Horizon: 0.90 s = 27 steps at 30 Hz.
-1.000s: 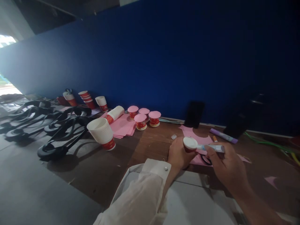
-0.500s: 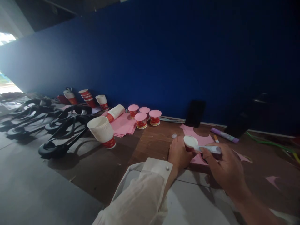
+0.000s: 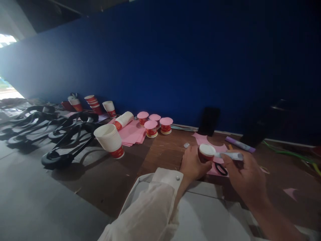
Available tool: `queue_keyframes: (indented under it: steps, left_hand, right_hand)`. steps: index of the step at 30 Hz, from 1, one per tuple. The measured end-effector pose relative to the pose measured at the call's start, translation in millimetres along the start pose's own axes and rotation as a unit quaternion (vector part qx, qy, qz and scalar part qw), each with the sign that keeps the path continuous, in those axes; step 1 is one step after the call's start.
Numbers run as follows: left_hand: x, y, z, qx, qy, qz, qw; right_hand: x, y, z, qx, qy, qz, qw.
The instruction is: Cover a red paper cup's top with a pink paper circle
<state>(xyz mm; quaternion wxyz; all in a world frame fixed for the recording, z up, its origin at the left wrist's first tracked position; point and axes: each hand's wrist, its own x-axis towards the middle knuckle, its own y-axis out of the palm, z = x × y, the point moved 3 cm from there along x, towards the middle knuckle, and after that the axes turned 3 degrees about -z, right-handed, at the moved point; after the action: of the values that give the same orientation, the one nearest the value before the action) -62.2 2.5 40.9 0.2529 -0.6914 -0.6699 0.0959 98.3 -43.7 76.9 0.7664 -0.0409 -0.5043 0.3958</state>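
Note:
My left hand [image 3: 193, 166] is closed around a small red paper cup [image 3: 207, 150], whose white round end faces up. Pinched in my right hand [image 3: 248, 175] is a pale glue stick [image 3: 234, 156], its tip at the right edge of the cup's white end. A cut pink paper sheet [image 3: 200, 138] lies beneath and behind the hands. On it, between the hands, shows a black scissors handle [image 3: 221, 169]; the blades cannot be seen. A small clear cap [image 3: 186, 145] lies beside my left hand.
Several red cups with pink paper discs [image 3: 166, 121] stand left of my hands. Further left are pink sheets [image 3: 132, 134], a tall stack of paper cups [image 3: 108, 137] and black headset-like devices [image 3: 57, 159]. A purple tube [image 3: 240, 144] lies at right, before the blue partition [image 3: 160, 60].
The cup in my left hand has moved slightly right and tilted. My right hand has shifted a little right with the glue stick, and the scissors handle shows more fully.

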Motion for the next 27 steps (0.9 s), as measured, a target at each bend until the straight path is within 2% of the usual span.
queue_keyframes:
  steps: [7,16,21,27]
  left_hand:
    - [1.4,-1.3,3.0,0.002,0.024,-0.013,1.0]
    - [2.7,0.9,6.6,0.016,-0.004,-0.027,0.999]
    - [1.1,0.8,5.1,0.009,-0.039,-0.014,0.999]
    - [0.4,-0.7,2.4,0.031,-0.02,-0.025,0.999]
  right_hand:
    - [1.9,-1.8,1.0,0.018,0.04,0.022,0.999]
    - [-3.1,1.2,4.1,0.024,0.063,0.049,0.997]
    - [-1.7,2.5,2.7,0.008,0.07,0.045,0.996]
    - [0.9,2.6,-0.3,-0.01,0.06,0.027,0.998]
